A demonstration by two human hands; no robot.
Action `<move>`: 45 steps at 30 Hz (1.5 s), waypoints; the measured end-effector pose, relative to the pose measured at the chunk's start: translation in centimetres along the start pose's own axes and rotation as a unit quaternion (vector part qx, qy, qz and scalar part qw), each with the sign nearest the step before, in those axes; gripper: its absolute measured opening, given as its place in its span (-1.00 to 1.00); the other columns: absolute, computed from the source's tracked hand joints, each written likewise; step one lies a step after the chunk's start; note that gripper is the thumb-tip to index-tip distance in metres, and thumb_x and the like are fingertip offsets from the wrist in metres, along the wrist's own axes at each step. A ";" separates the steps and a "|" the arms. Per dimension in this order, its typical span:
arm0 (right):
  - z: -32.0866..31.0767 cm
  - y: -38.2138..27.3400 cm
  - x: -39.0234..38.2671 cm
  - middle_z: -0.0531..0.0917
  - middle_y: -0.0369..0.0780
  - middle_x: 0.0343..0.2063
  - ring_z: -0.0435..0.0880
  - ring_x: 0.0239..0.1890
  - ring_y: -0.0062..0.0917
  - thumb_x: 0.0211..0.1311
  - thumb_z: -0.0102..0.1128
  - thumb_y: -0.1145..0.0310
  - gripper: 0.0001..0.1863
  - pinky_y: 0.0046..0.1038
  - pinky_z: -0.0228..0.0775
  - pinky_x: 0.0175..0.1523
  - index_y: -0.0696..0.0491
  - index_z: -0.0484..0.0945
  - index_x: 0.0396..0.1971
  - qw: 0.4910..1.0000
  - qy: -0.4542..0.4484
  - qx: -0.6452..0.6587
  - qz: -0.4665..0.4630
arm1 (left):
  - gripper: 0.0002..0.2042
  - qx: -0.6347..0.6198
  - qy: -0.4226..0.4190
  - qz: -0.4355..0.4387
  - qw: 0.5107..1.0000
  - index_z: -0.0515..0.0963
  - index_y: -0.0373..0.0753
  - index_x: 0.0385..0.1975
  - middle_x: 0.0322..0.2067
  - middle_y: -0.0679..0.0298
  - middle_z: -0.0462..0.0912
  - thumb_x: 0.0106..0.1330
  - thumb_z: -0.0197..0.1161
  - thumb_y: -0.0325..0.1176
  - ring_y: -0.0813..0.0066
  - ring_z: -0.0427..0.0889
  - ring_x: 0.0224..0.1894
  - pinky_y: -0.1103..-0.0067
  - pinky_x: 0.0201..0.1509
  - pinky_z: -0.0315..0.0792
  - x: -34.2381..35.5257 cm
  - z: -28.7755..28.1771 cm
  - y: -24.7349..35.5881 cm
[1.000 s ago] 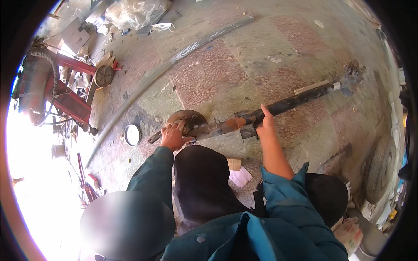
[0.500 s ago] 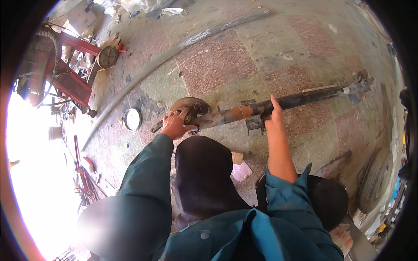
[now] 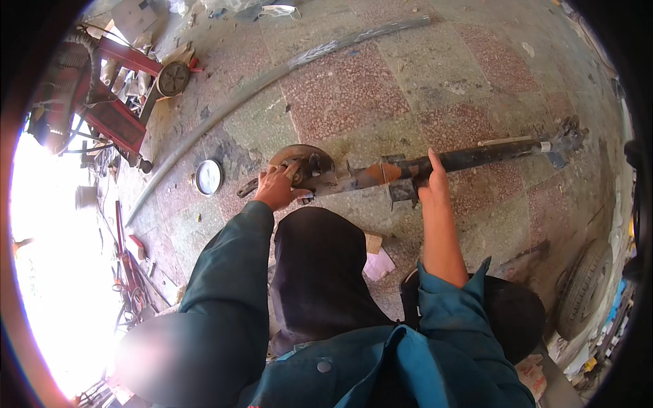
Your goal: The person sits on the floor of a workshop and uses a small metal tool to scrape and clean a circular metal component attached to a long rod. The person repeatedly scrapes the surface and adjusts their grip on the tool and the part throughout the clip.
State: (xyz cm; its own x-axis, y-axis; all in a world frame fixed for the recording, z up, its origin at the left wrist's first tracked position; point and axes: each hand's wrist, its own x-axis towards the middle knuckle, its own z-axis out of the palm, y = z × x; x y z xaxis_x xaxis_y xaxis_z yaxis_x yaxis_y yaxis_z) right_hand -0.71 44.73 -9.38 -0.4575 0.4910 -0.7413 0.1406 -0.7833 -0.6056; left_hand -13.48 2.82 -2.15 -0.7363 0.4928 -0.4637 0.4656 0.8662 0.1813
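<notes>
A long dark vehicle axle beam point(image 3: 476, 156), with an orange-brown rusty patch near its middle, lies across the floor in front of my knees. At its left end is a round rusty brake disc point(image 3: 314, 154) with a hub and bracket. My left hand point(image 3: 275, 187) is on the hub end, its fingers curled over the metal and the thumb on the near side. Farther right, my right hand point(image 3: 434, 180) grips the tube beside a bracket point(image 3: 403, 192), thumb up and the other fingers hidden. The far right end carries a mounting fork point(image 3: 570, 136).
A long grey pipe point(image 3: 265, 83) curves across the tiled floor beyond the beam. Left of the disc sits a small round dish point(image 3: 209, 177). A red floor jack point(image 3: 121, 119) stands at the upper left, and a tyre point(image 3: 585, 289) at the right. A wooden block point(image 3: 373, 243) lies by my knee.
My view has shifted slightly, so everything sits a little differently in the picture. Both hands keep their places on the axle beam.
</notes>
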 end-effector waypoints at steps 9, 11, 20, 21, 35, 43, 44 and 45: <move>-0.2 -0.2 -0.3 0.35 -0.03 0.65 0.54 0.55 -0.11 0.65 0.36 -0.05 -0.07 0.06 0.52 0.58 0.02 0.15 0.78 0.997 -0.073 0.017 0.016 | 0.02 -0.007 0.001 -0.006 1.000 0.37 0.00 0.68 0.42 0.07 0.66 0.29 0.53 0.41 -0.12 0.43 0.58 -0.13 0.56 0.26 -0.3 0.0 -0.1; -0.5 -0.2 0.2 0.47 -0.04 0.58 0.64 0.45 -0.14 0.65 0.37 -0.03 -0.11 0.04 0.59 0.51 0.02 0.22 0.76 0.995 -0.091 0.030 0.017 | 0.02 -0.008 -0.001 -0.007 1.000 0.36 0.00 0.68 0.42 0.07 0.66 0.29 0.53 0.41 -0.12 0.43 0.58 -0.14 0.56 0.26 -0.1 -0.1 0.1; -0.7 -0.4 0.4 0.72 -0.12 0.22 0.77 0.17 -0.19 0.63 0.38 0.15 -0.45 0.03 0.67 0.34 0.13 0.55 0.43 0.995 -0.068 0.073 0.022 | 0.03 -0.009 0.000 -0.014 1.000 0.35 -0.02 0.69 0.41 0.05 0.66 0.30 0.51 0.43 -0.11 0.43 0.59 -0.13 0.57 0.24 -0.4 -0.2 0.3; -0.5 -0.4 0.2 0.75 -0.13 0.12 0.79 0.11 -0.18 0.61 0.40 0.19 -0.56 0.01 0.67 0.29 0.12 0.61 0.29 0.994 -0.064 0.083 0.022 | 0.03 -0.009 -0.001 -0.015 1.000 0.35 -0.03 0.69 0.41 0.04 0.66 0.31 0.51 0.42 -0.11 0.43 0.59 -0.13 0.57 0.24 -0.5 -0.2 0.3; -0.9 -1.2 -0.3 0.77 -0.08 0.11 0.79 0.10 -0.12 0.59 0.34 0.30 -0.69 -0.02 0.67 0.12 0.19 0.64 0.13 0.981 -0.183 0.038 0.056 | -0.01 -0.038 0.005 -0.028 0.999 0.35 -0.01 0.69 0.44 0.03 0.64 0.36 0.48 0.39 -0.13 0.40 0.62 -0.19 0.57 0.23 -1.4 0.7 -0.3; 0.8 -1.8 -2.2 0.73 -0.05 0.15 0.76 0.16 -0.05 0.68 0.33 0.20 -0.58 0.15 0.67 0.31 0.20 0.59 0.26 0.996 -0.077 -0.021 0.034 | 0.00 -0.030 0.015 -0.019 0.999 0.40 0.05 0.67 0.35 0.12 0.70 0.31 0.49 0.45 0.06 0.50 0.56 -0.10 0.58 0.25 -1.0 0.2 -0.2; 0.8 -2.0 -2.6 0.72 -0.04 0.17 0.75 0.18 -0.05 0.68 0.33 0.20 -0.57 0.15 0.68 0.33 0.20 0.58 0.29 0.995 -0.082 -0.024 0.048 | -0.01 -0.032 0.009 -0.019 0.999 0.40 0.05 0.66 0.35 0.12 0.70 0.31 0.49 0.45 0.05 0.50 0.56 -0.09 0.57 0.26 -1.1 0.5 -0.4; 0.9 -1.9 -3.1 0.71 -0.04 0.20 0.75 0.20 -0.05 0.68 0.33 0.21 -0.55 0.15 0.68 0.35 0.20 0.57 0.32 0.994 -0.087 -0.025 0.063 | -0.02 -0.033 0.002 -0.018 0.999 0.41 0.06 0.66 0.35 0.13 0.71 0.31 0.48 0.45 0.03 0.51 0.55 -0.08 0.56 0.27 -1.2 0.7 -0.6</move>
State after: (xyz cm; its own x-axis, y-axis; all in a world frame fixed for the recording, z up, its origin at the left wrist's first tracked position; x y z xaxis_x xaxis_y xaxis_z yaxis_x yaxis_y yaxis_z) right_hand -0.35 44.36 -5.69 -0.5785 0.3134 -0.7531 0.2474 -0.8124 -0.5280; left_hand -12.52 1.63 -2.29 -0.7537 0.4619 -0.4675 0.4060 0.8866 0.2215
